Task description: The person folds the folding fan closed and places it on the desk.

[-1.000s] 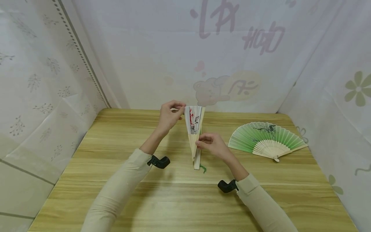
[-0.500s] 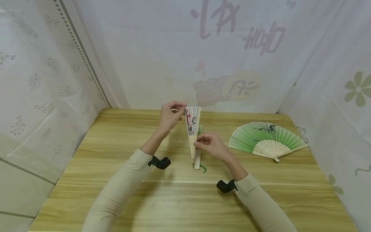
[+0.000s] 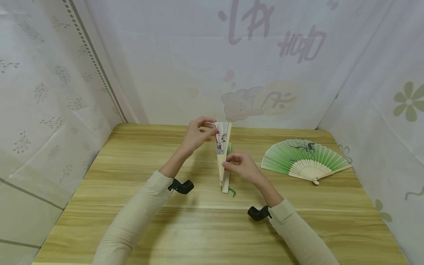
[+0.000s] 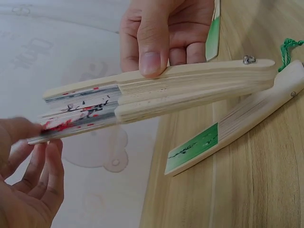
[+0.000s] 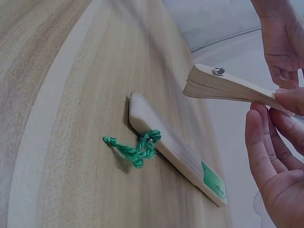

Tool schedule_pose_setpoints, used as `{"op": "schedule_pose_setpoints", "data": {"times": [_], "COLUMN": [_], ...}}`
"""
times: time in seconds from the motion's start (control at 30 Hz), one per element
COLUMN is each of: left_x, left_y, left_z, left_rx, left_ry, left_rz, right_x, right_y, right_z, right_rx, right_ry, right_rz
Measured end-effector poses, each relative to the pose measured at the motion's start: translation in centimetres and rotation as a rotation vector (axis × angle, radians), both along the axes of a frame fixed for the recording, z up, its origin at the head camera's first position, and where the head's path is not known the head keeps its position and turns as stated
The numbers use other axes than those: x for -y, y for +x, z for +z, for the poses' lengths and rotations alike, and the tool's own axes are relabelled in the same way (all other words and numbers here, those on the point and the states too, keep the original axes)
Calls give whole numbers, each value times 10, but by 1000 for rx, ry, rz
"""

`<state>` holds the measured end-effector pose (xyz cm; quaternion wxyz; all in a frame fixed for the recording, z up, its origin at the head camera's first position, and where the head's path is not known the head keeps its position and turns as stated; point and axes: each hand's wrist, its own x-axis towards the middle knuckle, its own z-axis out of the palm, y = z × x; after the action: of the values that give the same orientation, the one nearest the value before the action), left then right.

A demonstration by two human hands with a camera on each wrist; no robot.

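Observation:
A folding fan (image 3: 222, 143) with pale wooden ribs and a white leaf painted with red blossoms is raised off the table, mostly folded. My left hand (image 3: 195, 136) pinches the outer leaf edge at its top left. My right hand (image 3: 243, 165) grips the ribs from the right, its thumb (image 4: 151, 64) lying along the guard stick in the left wrist view. Below the raised fan lies a folded green fan (image 5: 175, 147) with a green cord (image 5: 137, 147) at its pivot end, partly covered by the raised fan and my right hand in the head view.
An opened green fan (image 3: 306, 158) with a dark branch and bird pattern lies at the right of the wooden table (image 3: 205, 235). Patterned white cloth (image 3: 165, 73) hangs behind the table and along both sides. Black wrist cameras (image 3: 181, 186) stick out from both sleeves.
The painted fan swung slightly left, then back right, and its leaf is spread a little narrower than a second ago. My left hand shifted slightly right, its thumb now over the leaf.

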<state>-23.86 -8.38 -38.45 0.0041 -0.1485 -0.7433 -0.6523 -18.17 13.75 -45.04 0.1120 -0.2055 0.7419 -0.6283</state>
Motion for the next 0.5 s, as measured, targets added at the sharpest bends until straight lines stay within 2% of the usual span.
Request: {"op": "schedule_pose_setpoints", "data": {"times": [0.23, 0.5], "left_x": [-3, -6], "left_y": [0, -1], "left_z": [0, -1], "left_rx": [-11, -23], "left_ry": [-45, -53], "left_rz": [67, 90], "right_x": [-3, -5], "right_y": [-1, 0], "right_z": [-4, 0], "right_rx": [-25, -51], "right_ry": [-32, -29], "right_rz": [11, 38]}}
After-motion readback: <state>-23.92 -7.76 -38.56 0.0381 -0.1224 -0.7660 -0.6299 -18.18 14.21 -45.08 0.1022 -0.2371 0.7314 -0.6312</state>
